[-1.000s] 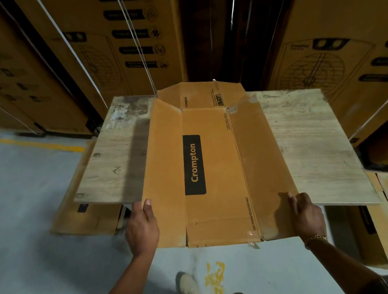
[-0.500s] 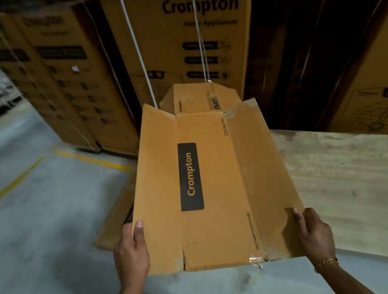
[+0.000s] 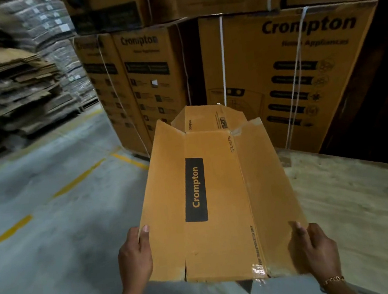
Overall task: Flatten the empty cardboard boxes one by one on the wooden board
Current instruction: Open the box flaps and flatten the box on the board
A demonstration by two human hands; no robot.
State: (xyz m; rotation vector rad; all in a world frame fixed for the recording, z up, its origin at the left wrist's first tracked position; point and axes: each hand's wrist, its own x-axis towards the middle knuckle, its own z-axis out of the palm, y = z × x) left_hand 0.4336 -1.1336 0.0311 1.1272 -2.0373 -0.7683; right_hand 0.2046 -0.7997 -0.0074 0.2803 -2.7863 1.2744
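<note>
A flattened brown Crompton cardboard box [image 3: 220,192] with a black label is held in the air, its flaps spread and the far end flap tilted up. My left hand [image 3: 134,259] grips its near left edge, thumb on top. My right hand [image 3: 318,246], with a gold bracelet at the wrist, grips the near right edge. The box hangs over the left edge of the pale wooden board [image 3: 367,211], mostly above the grey floor.
Tall strapped Crompton cartons [image 3: 288,67] stand stacked close behind the board. A pile of flattened cardboard [image 3: 7,91] rises at the far left. The grey concrete floor [image 3: 51,225] with yellow dashed lines spreads to the left.
The flattened box has been lifted off the board and carried left, held by both hands. My view has swung left, showing the floor and the cardboard pile.
</note>
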